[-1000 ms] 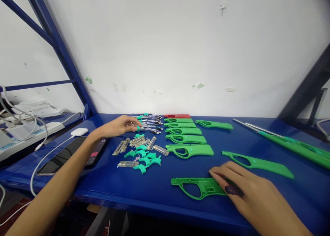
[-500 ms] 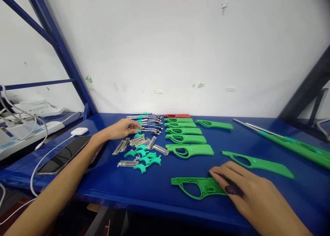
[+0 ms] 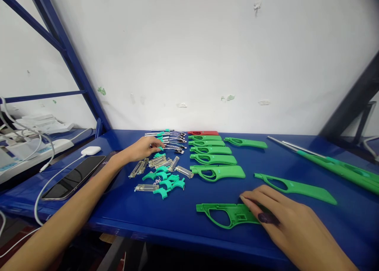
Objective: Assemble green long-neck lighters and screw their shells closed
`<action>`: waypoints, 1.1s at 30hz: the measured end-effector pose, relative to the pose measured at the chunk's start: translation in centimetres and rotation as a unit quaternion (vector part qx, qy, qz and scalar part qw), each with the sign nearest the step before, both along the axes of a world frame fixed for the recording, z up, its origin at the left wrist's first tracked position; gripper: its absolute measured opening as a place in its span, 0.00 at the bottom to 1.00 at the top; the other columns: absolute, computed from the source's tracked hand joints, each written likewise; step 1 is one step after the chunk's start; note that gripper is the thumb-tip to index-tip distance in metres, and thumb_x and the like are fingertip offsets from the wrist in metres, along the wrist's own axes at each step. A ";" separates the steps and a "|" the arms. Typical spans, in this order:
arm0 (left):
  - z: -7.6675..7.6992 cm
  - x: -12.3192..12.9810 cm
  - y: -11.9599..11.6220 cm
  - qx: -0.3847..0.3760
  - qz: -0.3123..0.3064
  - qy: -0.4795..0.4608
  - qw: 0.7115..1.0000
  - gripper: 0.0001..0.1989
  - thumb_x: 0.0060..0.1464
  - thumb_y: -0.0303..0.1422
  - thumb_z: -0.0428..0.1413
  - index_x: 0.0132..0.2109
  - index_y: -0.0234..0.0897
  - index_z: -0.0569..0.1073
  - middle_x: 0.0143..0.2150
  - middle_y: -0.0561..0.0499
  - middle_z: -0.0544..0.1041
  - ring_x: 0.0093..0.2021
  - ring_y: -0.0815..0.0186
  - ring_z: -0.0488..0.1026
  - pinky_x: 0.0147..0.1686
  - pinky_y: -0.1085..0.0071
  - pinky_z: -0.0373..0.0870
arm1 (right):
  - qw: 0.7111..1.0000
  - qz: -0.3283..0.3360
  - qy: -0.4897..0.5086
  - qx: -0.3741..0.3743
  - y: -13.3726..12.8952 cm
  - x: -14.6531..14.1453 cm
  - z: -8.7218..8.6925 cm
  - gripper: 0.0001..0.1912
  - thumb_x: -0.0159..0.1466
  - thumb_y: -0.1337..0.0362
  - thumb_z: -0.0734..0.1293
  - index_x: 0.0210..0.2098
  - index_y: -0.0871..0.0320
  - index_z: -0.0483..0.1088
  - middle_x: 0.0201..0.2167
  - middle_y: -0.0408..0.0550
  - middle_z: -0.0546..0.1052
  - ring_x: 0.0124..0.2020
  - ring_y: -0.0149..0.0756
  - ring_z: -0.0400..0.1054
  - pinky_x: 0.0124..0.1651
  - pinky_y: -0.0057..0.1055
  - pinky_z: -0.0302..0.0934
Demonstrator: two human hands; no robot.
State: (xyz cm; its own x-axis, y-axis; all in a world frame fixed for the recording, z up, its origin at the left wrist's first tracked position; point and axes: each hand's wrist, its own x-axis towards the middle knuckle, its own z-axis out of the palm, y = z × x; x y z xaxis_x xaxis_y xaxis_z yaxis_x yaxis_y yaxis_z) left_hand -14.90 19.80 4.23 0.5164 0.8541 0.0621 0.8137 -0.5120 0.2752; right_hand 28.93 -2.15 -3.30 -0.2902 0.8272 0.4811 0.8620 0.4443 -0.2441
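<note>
At the front of the blue table lies a green lighter shell half (image 3: 231, 216), its hollow inner side facing up. My right hand (image 3: 284, 219) covers its handle end, thumb and fingers closed on it. Further off, my left hand (image 3: 145, 148) reaches into a row of metal lighter tubes with wires (image 3: 174, 141). Its fingers are pinched on one of these, beside a teal piece; the hand hides most of that tube. Just nearer lie several clear fuel tanks (image 3: 146, 187) and teal triggers (image 3: 166, 183), scattered in a heap.
Several green shell halves (image 3: 219, 172) are lined up in a column, a red one (image 3: 204, 133) at the back. Another green shell half (image 3: 299, 190) lies beyond my right hand. Long-tubed green lighters (image 3: 340, 162) are at right. A phone (image 3: 74, 178) and white cable lie left.
Almost nothing differs. My left hand has shifted very slightly among the tubes, and my left forearm has moved a little. The right hand stays on the shell half.
</note>
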 end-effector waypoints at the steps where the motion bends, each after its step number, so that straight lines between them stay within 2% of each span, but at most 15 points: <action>1: -0.1 0.0 0.1 0.004 0.002 0.003 1.000 0.14 0.74 0.40 0.63 0.59 0.37 0.79 0.58 0.43 0.81 0.53 0.56 0.81 0.54 0.53 0.82 | 1.000 0.001 -0.001 -0.002 0.0 0.0 0.0 0.14 0.80 0.56 0.61 0.53 0.43 0.80 0.48 0.45 0.85 0.32 0.38 0.84 0.36 0.30 0.76; 10: -1.2 -0.2 1.0 0.039 -0.009 0.021 0.999 0.15 0.74 0.41 0.63 0.60 0.37 0.78 0.59 0.43 0.80 0.54 0.55 0.81 0.54 0.52 0.82 | 1.000 0.006 -0.008 -0.003 0.1 0.0 -0.1 0.13 0.80 0.58 0.61 0.54 0.42 0.78 0.48 0.43 0.84 0.32 0.37 0.84 0.34 0.30 0.75; 15: -1.7 -0.5 1.8 0.064 -0.019 0.023 0.997 0.17 0.73 0.41 0.64 0.61 0.36 0.78 0.60 0.43 0.80 0.55 0.54 0.81 0.55 0.51 0.82 | 1.000 0.008 -0.012 0.014 0.1 -0.1 -0.1 0.14 0.81 0.54 0.60 0.53 0.42 0.77 0.47 0.42 0.84 0.31 0.37 0.84 0.35 0.31 0.76; 33: -2.1 -0.3 2.8 0.098 -0.006 0.017 0.995 0.18 0.74 0.41 0.64 0.63 0.37 0.77 0.61 0.42 0.79 0.56 0.53 0.80 0.56 0.50 0.81 | 0.999 0.009 -0.015 0.027 0.2 0.0 -0.2 0.13 0.80 0.56 0.61 0.53 0.41 0.78 0.46 0.40 0.84 0.30 0.37 0.84 0.30 0.31 0.75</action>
